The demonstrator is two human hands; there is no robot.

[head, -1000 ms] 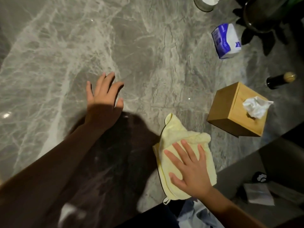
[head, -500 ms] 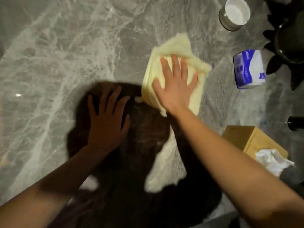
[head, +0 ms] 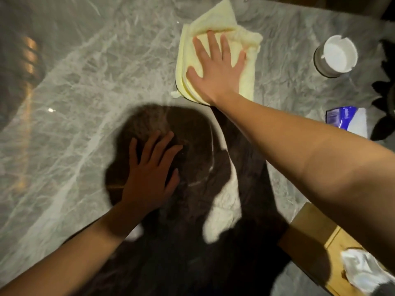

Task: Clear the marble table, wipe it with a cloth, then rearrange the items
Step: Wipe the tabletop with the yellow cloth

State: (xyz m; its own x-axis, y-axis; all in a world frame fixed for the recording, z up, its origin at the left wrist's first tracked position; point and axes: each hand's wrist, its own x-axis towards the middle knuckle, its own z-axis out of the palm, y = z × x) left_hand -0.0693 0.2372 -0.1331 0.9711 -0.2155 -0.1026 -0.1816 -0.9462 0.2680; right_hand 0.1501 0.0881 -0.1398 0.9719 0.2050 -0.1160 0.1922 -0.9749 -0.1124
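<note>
My right hand [head: 215, 69] flat, fingers spread, pressing yellow cloth [head: 245, 82] at 12 o'clock | my left hand [head: 149, 176] splayed flat on worktop [head: 74, 92], holding nothing

One head-worn wide-angle view looks steeply down, close over the marble worktop [head: 89, 86]; its right edge seems distorted and dim.

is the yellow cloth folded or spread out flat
Folded: the yellow cloth shows stacked layered edges at its left side under the right hand.
</note>
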